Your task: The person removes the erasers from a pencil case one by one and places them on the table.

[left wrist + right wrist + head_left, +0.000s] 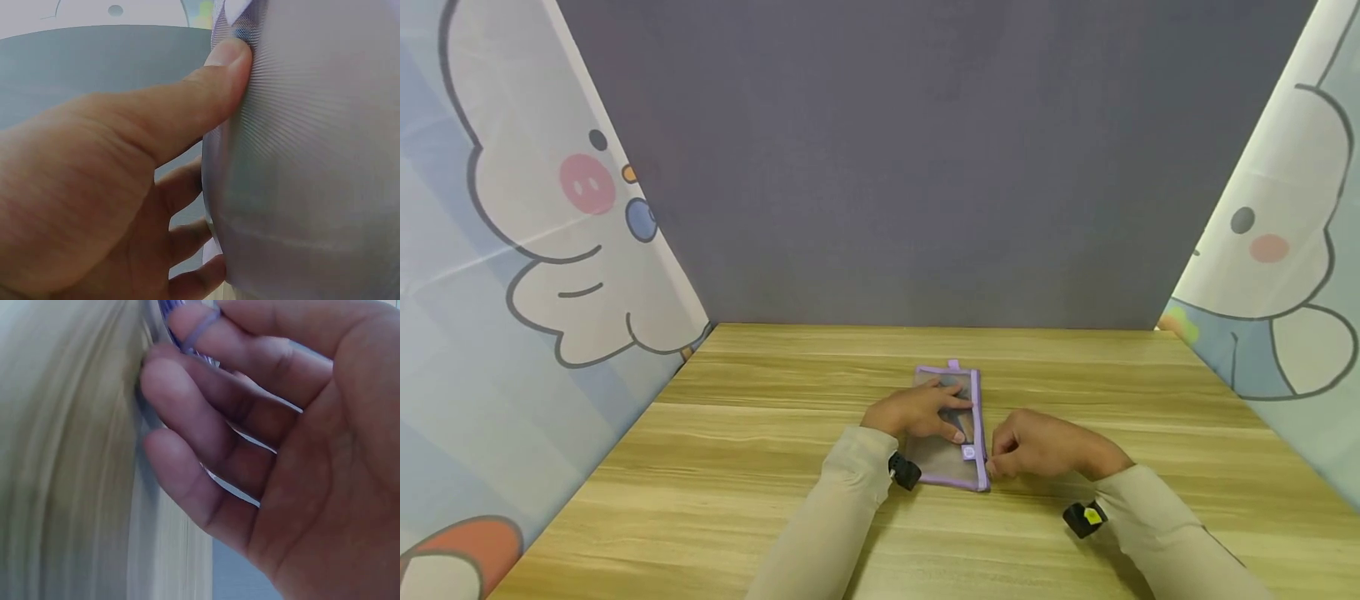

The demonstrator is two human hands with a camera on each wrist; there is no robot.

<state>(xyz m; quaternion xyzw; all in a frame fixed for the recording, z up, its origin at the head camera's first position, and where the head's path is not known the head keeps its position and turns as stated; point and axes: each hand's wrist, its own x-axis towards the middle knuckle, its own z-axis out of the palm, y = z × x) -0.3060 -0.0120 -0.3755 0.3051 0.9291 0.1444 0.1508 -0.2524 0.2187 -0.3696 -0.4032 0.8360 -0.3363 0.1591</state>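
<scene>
A see-through mesh zip pouch (936, 463) with lilac edging lies flat on the table. A small lilac tag (968, 452) sits by its right-hand zip edge. My left hand (919, 412) rests on the pouch with fingers spread, the thumb near the zip edge. In the left wrist view, the thumb (228, 69) presses against the mesh. Beside the pouch's near right corner, my right hand (1047, 443) has curled fingers. The right wrist view shows it pinching a thin lilac zipper pull (201, 329) between thumb and index finger. The fingers partly hide the zip's end.
The wood-grain table (737, 433) extends around the pouch. A dark grey panel (880, 167) stands along the back edge. Cartoon-printed cloths (467, 275) hang at both sides. A small black device (904, 471) is strapped to each wrist.
</scene>
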